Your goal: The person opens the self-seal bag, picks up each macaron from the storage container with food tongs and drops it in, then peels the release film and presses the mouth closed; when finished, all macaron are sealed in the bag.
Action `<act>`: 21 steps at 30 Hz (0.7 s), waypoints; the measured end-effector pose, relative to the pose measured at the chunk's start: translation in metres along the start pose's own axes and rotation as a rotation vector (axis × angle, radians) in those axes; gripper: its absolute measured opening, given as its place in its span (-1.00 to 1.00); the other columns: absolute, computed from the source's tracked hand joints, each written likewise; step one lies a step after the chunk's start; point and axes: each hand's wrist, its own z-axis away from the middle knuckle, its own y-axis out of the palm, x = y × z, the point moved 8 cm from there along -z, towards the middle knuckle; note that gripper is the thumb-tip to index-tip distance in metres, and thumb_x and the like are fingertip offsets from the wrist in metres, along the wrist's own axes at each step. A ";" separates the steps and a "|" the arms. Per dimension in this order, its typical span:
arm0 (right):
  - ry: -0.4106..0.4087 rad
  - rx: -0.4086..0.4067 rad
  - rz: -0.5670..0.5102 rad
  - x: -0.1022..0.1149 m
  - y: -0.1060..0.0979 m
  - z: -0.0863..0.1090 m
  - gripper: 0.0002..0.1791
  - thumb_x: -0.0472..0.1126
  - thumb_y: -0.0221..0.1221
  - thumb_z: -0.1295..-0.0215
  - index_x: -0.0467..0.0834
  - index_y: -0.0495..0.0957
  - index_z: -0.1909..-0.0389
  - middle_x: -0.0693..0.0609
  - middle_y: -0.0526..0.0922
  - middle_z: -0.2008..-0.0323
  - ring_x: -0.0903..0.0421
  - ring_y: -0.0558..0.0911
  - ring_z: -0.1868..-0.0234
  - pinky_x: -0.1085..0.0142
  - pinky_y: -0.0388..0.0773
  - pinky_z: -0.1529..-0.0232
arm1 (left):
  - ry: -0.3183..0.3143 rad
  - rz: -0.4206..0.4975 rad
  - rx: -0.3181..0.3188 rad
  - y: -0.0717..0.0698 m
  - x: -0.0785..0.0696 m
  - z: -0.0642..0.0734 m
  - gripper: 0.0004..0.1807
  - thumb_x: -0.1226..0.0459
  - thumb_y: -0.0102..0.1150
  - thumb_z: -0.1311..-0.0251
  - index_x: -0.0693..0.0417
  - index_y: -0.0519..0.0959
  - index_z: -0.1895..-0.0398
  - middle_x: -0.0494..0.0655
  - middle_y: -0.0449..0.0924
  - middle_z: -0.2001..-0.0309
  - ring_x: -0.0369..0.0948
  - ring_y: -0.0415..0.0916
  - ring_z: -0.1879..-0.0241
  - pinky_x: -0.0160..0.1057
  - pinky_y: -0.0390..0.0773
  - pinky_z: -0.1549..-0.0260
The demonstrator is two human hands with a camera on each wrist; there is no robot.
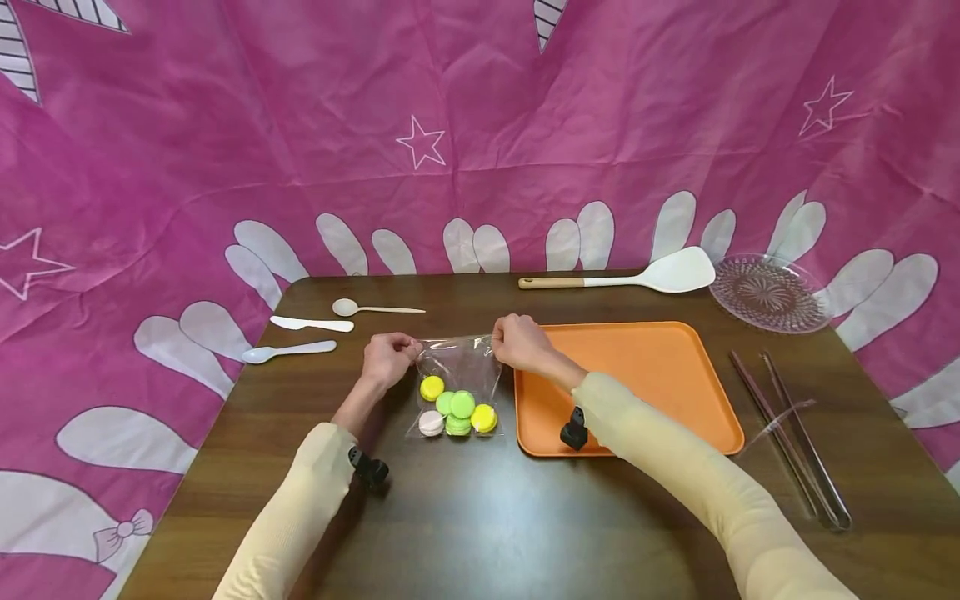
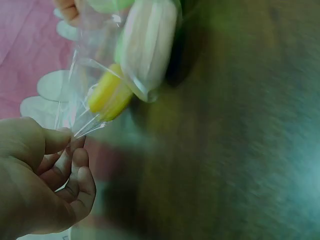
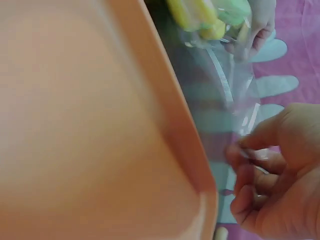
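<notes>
A clear plastic bag (image 1: 461,362) hangs between my two hands, with several macarons in its lower part. My left hand (image 1: 389,358) pinches the bag's top left corner; in the left wrist view, thumb and fingertips (image 2: 62,140) meet on the film. At the top right corner my right hand (image 1: 521,342) pinches the film too, as the right wrist view shows. Inside are a yellow macaron (image 1: 432,387), a second yellow macaron (image 1: 483,418), a pale macaron (image 1: 431,423) and green macarons (image 1: 462,405).
An orange tray (image 1: 637,350) lies right of the bag, under my right forearm. Beyond are metal tongs (image 1: 806,450), a clear patterned plate (image 1: 768,292) and a white spatula (image 1: 678,271). At the left lie a knife (image 1: 311,324), a spoon (image 1: 288,351) and a small-bowled spoon (image 1: 346,307).
</notes>
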 end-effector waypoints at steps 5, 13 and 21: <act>0.008 0.007 0.024 -0.001 -0.007 0.005 -0.80 -0.33 0.13 -0.25 -0.16 0.56 0.57 0.07 0.46 0.67 0.13 0.43 0.64 0.32 0.33 0.54 | 0.076 0.001 -0.012 -0.002 -0.009 0.000 -0.91 0.40 0.29 -0.23 0.30 0.69 0.33 -0.04 0.61 0.55 -0.19 0.47 0.52 -0.33 0.40 0.54; 0.027 -0.040 0.057 -0.006 -0.012 0.005 -0.84 -0.31 0.16 -0.27 -0.16 0.62 0.49 0.08 0.57 0.58 0.11 0.50 0.56 0.28 0.43 0.48 | 0.075 -0.046 -0.037 -0.008 -0.006 0.001 -0.92 0.39 0.25 -0.24 0.26 0.69 0.31 -0.02 0.65 0.50 -0.13 0.54 0.45 -0.24 0.46 0.39; -0.151 -0.223 0.080 -0.016 -0.068 0.038 -0.92 -0.32 0.22 -0.23 -0.25 0.64 0.40 -0.05 0.61 0.42 -0.02 0.59 0.36 0.11 0.54 0.25 | 0.234 -0.188 -0.019 -0.045 -0.014 0.025 -0.86 0.43 0.19 -0.22 0.30 0.64 0.19 0.10 0.71 0.34 -0.02 0.66 0.33 -0.05 0.57 0.24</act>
